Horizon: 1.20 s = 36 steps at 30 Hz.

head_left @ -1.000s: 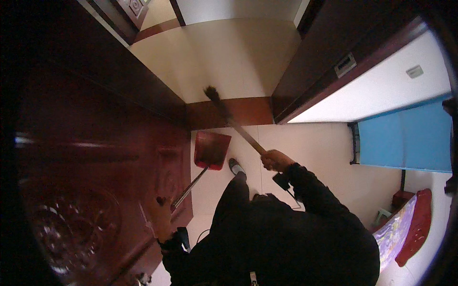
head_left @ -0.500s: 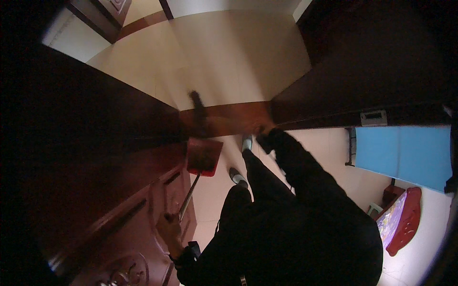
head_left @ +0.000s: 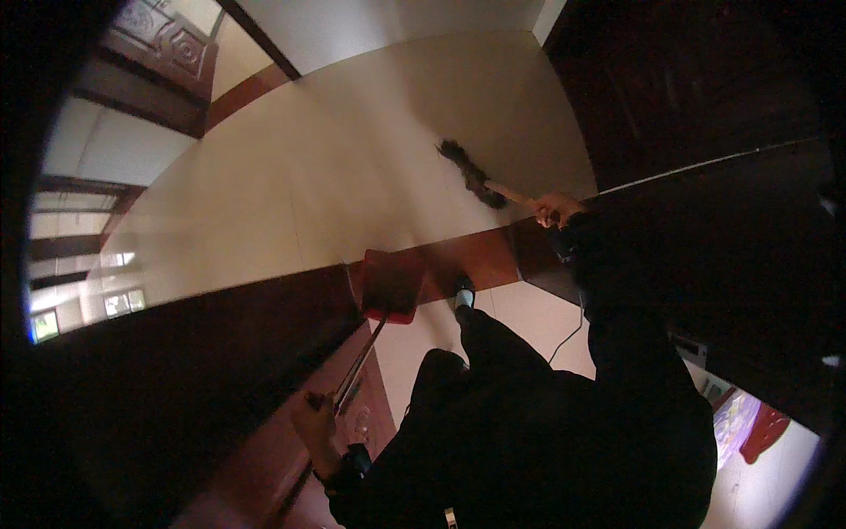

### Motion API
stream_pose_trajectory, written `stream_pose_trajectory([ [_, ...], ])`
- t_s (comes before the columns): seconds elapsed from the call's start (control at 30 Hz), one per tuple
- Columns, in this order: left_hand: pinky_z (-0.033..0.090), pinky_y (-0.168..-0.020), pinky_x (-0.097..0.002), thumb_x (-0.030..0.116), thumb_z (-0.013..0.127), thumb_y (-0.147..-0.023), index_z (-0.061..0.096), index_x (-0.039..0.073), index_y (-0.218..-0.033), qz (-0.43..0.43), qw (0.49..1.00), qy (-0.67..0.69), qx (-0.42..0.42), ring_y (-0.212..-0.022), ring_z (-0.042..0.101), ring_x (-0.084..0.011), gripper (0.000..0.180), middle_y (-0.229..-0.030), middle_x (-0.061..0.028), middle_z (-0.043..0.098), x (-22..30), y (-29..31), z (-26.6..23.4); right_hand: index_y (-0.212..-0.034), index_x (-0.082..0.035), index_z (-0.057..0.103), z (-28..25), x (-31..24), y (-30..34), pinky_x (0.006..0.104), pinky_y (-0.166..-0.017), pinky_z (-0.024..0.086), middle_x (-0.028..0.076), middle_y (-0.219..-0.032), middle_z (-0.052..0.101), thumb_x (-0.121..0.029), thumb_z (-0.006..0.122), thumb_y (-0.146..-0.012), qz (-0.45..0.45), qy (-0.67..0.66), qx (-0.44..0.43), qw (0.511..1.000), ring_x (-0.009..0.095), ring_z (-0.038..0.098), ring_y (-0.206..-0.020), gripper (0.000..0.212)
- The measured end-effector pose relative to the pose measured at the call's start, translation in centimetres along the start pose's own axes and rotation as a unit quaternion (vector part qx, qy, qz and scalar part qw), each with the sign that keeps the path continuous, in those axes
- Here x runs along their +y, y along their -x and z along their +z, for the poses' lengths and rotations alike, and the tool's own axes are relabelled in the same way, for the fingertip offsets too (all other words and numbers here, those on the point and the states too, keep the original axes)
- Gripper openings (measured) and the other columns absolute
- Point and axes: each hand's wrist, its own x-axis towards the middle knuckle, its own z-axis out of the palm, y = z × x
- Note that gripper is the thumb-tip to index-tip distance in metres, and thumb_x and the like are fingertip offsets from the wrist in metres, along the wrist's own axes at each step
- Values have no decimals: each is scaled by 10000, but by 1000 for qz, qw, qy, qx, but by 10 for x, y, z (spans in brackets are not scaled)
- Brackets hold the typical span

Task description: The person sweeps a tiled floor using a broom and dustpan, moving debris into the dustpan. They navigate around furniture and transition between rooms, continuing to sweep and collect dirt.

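Observation:
My left hand (head_left: pixel 317 425) is closed around the long thin handle of a red dustpan (head_left: pixel 394 284). The pan is low, by the dark red threshold, and its inside is too dim to make out any contents. At the right, my right hand (head_left: pixel 557 210) grips the light, wood-coloured handle of a broom (head_left: pixel 476 176). The broom's dark, bushy head is over the pale floor beyond the threshold, apart from the dustpan. My sleeve hides any handle behind the hand.
The reddish-brown threshold (head_left: pixel 489 256) crosses the doorway, with one of my shoes (head_left: pixel 464 286) at it. A carved red-brown door (head_left: pixel 370 414) stands at the left. Dark wood (head_left: pixel 670 88) flanks the right, and a cable (head_left: pixel 568 339) hangs by my right arm.
My right hand and the broom have moved right and farther out, past the threshold. The dustpan has come slightly forward and right onto the threshold. The whole view has turned and moved toward the doorway.

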Motion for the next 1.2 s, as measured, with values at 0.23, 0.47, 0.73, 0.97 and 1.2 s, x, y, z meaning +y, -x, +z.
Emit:
stream_pose_trajectory([
  [0.23, 414, -525, -281, 115, 704, -703, 488, -7, -655, 50, 993, 107, -9, -517, 460, -109, 252, -556, -60, 482, 70, -68, 21, -764, -99, 478, 88, 20, 0, 221, -411, 303, 3, -595, 439, -127, 530, -812, 96, -314, 193, 925, 88, 405, -474, 76],
  [0.47, 392, -513, -296, 110, 697, -682, 478, -11, -639, 173, 985, 20, 3, -511, 440, -129, 254, -544, -74, 477, 126, -164, 32, -819, -54, 457, 169, 32, 25, 193, -475, 327, -29, -608, 357, 36, 496, -773, -169, -642, 253, 704, 68, 382, -508, 109],
  [0.73, 438, -548, -341, 175, 698, -680, 514, -10, -653, 197, 978, -3, -68, -543, 555, -213, 263, -564, -124, 553, 219, -273, 38, -929, -29, 540, 144, 11, 25, 296, -570, 414, 16, -623, 454, -112, 563, -809, -397, -693, 241, 551, 152, 463, -599, 148],
  [0.97, 452, -479, -325, 184, 695, -700, 542, -18, -672, 224, 969, -77, -67, -482, 571, -190, 255, -551, -111, 576, 292, -324, 43, -1016, -48, 591, 54, 14, -27, 269, -576, 419, 19, -632, 492, -48, 533, -797, -408, -881, 73, 228, 136, 481, -589, 226],
  [1.2, 404, -413, -301, 24, 663, -694, 413, 5, -622, 162, 979, 25, -119, -549, 454, -130, 261, -631, -25, 434, 355, -360, 63, -916, -50, 566, -38, -50, -162, 319, -622, 449, 47, -724, 537, -146, 578, -807, -475, -765, 98, 423, 180, 515, -633, 146],
])
